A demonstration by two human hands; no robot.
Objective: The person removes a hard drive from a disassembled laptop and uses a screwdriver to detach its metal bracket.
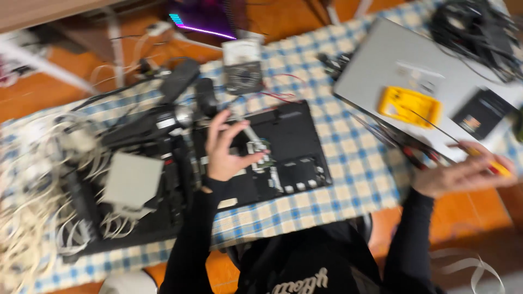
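The opened black laptop base [272, 152] lies flat on the checked cloth, its underside up, covers off and inner parts showing at its middle; it sits at about nine o'clock from the screwdriver [463, 142]; that tool is thin, with a dark shaft pointing toward ten o'clock and a yellow and red handle, held tilted just above the cloth's right edge; the picture is blurred.
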